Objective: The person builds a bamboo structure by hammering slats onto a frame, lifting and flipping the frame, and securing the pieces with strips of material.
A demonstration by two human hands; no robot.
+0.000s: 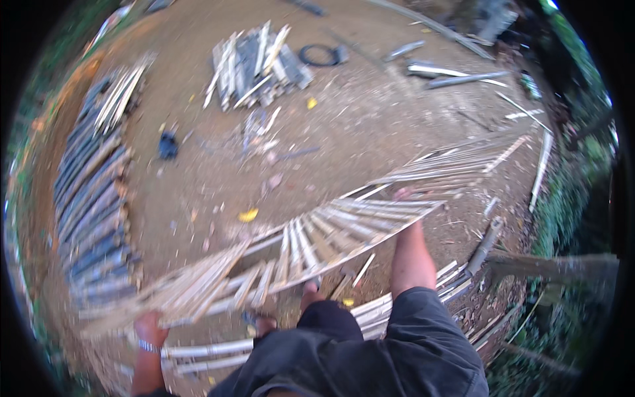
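A long, twisted panel of split bamboo slats point(324, 235) stretches across in front of me, its slats fanning between two long edge strips. My left hand point(151, 329), with a metal band on the wrist, is closed around the panel's near edge toward its left end. Reaching forward, my right hand point(403, 193) is closed on the panel right of its middle; slats partly cover it. The panel's left end is smeared by motion. Below it my feet show in part, and beside them lies a small tool point(345, 272) whose kind I cannot make out.
Pale bamboo strips point(211, 351) lie by my feet. A long row of dark split bamboo point(99, 198) lines the left side. Farther off are a bamboo pile point(258, 66), a black coil point(317, 55) and a dark blue object point(168, 145). A post point(555, 266) juts in at right.
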